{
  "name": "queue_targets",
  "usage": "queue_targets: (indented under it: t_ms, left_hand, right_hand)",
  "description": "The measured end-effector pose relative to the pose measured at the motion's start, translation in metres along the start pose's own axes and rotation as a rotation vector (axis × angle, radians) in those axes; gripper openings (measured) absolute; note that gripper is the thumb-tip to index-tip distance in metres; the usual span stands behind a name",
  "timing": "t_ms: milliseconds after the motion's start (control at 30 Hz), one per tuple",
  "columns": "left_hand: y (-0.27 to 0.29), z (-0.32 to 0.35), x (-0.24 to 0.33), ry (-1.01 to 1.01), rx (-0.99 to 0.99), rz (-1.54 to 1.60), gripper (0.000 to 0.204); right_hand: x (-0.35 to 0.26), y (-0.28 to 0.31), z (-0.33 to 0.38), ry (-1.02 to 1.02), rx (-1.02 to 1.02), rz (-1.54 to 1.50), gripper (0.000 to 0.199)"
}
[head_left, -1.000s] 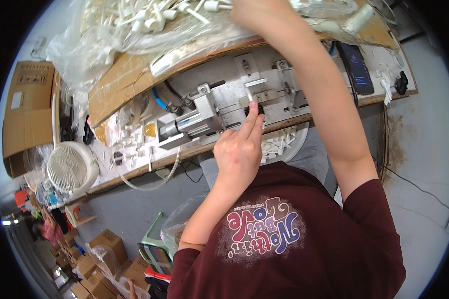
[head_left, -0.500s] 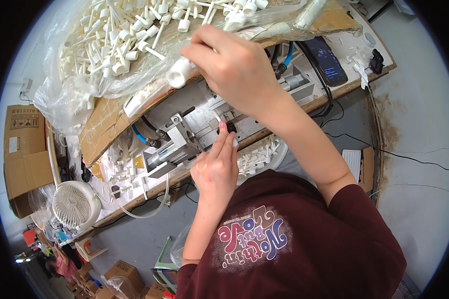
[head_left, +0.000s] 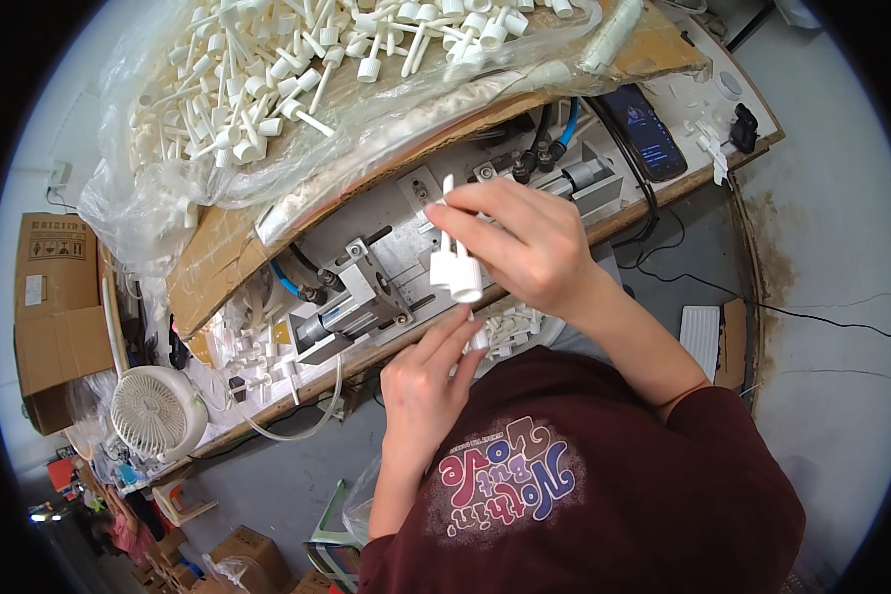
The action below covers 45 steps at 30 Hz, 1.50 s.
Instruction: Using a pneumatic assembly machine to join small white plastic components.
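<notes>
White plastic is filling both hands right now, folks. Just right of the metal fixture [head_left: 363, 299], the right hand [head_left: 530, 243] is holding up what are looking like two capped sticks [head_left: 445, 269], caps hanging low, side by side. Its fingers are clamping on a slim stem. On the fixture's near side, the left hand [head_left: 421, 386] is reaching up just below those caps, and its fingers are seeming to be pinching a small white piece [head_left: 480, 340], though the tips are partly hiding it.

So how far along is the work standing? Mid-round, I'm judging: parts are sitting between the hands, and I'm not seeing the small piece joined to a stick. The right hand is covering some of the space right of the fixture, so I'm not vouching for what is lying behind it.

Beyond the fixture, a big heap of similar sticks [head_left: 367, 69] is spilling across a clear bag [head_left: 153, 193]; whether those are waiting or finished, I'm not able to tell. To its near right, a bowl [head_left: 552, 339] is holding plenty of loose white bits [head_left: 508, 325], so the batch is hardly looking over. Left of it, more white parts [head_left: 265, 358] are lying across the tabletop [head_left: 698, 94].
</notes>
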<state>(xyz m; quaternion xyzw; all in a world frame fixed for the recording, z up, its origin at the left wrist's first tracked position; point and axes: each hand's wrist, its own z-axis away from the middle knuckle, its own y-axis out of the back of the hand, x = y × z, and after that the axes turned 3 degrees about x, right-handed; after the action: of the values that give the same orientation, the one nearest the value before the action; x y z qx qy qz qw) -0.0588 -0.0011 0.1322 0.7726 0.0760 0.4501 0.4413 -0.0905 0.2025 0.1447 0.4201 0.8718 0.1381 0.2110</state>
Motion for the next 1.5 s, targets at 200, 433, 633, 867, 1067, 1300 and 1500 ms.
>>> queue_targets:
  t_ms: [200, 433, 633, 867, 1067, 1300, 1500]
  left_hand:
    - [0.008, 0.005, 0.014, 0.240, 0.131, 0.396, 0.059]
    - [0.019, -0.005, 0.015, 0.111, 0.282, 0.425, 0.042]
    - [0.010, -0.002, 0.012, 0.083, 0.309, 0.246, 0.039]
    - [-0.014, -0.005, -0.009, -0.065, 0.336, -0.075, 0.033]
    - [-0.027, -0.013, -0.017, -0.083, 0.264, -0.322, 0.032]
    - [-0.024, -0.025, -0.011, -0.111, 0.254, -0.393, 0.028]
    - [-0.028, -0.022, -0.013, -0.076, 0.260, -0.361, 0.028]
  right_hand:
    - [-0.013, 0.009, 0.018, 0.032, -0.088, -0.017, 0.034]
    - [-0.027, 0.007, 0.030, 0.055, -0.112, -0.064, 0.035]
    - [-0.022, 0.019, 0.036, -0.110, -0.146, -0.173, 0.036]
    - [-0.007, 0.030, 0.052, -0.275, -0.032, -0.134, 0.030]
    - [-0.017, 0.040, 0.054, -0.422, -0.091, -0.183, 0.030]
    - [-0.015, 0.041, 0.049, -0.353, -0.159, -0.201, 0.022]
    - [-0.021, 0.036, 0.046, -0.400, -0.090, -0.174, 0.036]
